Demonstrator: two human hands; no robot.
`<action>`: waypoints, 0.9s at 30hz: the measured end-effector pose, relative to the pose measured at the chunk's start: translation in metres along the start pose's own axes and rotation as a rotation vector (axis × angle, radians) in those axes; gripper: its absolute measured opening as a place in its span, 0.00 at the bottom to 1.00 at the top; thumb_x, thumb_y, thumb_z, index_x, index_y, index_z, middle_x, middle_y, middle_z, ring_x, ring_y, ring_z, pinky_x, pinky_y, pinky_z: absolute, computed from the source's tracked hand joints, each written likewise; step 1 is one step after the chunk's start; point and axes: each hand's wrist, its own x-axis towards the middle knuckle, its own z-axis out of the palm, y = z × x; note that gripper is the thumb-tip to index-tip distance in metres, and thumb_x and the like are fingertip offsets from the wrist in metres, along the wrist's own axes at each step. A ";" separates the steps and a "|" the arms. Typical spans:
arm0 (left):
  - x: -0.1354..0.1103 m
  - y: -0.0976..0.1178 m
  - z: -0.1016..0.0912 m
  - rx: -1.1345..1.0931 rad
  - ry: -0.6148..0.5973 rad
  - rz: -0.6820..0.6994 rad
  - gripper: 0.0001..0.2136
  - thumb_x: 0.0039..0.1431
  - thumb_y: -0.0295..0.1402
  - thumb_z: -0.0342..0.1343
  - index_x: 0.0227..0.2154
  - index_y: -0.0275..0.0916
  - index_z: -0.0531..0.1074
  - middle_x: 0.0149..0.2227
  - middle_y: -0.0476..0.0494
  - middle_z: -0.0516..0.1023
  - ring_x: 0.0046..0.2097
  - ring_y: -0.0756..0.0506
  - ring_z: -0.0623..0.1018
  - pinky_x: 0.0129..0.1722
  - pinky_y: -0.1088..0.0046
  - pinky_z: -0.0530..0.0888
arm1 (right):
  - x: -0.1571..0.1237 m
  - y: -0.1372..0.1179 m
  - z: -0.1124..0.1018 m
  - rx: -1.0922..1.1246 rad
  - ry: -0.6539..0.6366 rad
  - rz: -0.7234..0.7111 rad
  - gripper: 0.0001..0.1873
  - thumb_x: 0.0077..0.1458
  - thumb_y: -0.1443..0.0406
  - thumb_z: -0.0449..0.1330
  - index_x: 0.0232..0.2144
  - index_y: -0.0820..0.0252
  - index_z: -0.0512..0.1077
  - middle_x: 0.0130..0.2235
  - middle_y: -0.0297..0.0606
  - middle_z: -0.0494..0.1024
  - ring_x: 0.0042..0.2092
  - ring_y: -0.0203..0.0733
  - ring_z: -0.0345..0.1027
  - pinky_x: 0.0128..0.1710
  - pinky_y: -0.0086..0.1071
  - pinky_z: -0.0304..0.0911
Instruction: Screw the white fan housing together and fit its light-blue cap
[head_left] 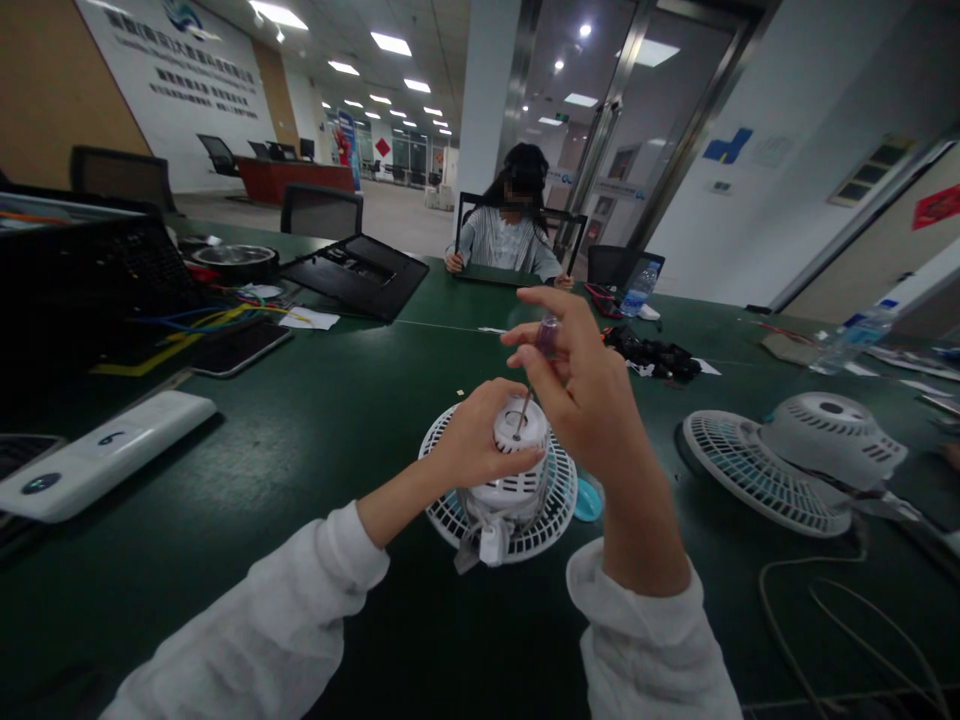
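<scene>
A white electric fan point(510, 490) lies grille-down on the table in front of me, its motor housing facing up. My left hand point(480, 435) is wrapped round the top of that housing, thumb and fingers on either side. In my right hand point(589, 385) is a screwdriver point(548, 335) with a clear purplish handle; its shaft slants down to the housing's top. Whether the tip sits in a screw is too small to tell. Beside the grille's right edge lies a light-blue round plastic piece point(589, 500), partly covered by my right wrist.
A second white fan point(832, 450) lies at the right, its cord trailing forward. On the left are a white device point(112, 450), a phone point(241, 348) and wires. A black panel point(356, 275) and black parts point(652, 355) lie farther back. A person point(510, 225) sits opposite, holding a frame.
</scene>
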 end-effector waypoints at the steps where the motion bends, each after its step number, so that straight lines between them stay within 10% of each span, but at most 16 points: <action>1: 0.000 0.000 0.000 -0.001 0.001 -0.001 0.22 0.46 0.38 0.59 0.44 0.37 0.63 0.44 0.38 0.70 0.45 0.38 0.71 0.44 0.58 0.69 | 0.000 -0.001 0.000 0.011 0.015 0.007 0.21 0.53 0.72 0.51 0.50 0.57 0.61 0.38 0.36 0.75 0.36 0.37 0.71 0.37 0.33 0.67; 27: 0.000 0.000 -0.001 0.028 -0.006 0.016 0.24 0.46 0.40 0.59 0.45 0.39 0.61 0.45 0.40 0.70 0.48 0.38 0.70 0.48 0.59 0.67 | 0.001 -0.011 -0.009 -0.289 0.223 -0.100 0.07 0.53 0.64 0.57 0.33 0.58 0.74 0.30 0.36 0.76 0.33 0.39 0.68 0.35 0.34 0.64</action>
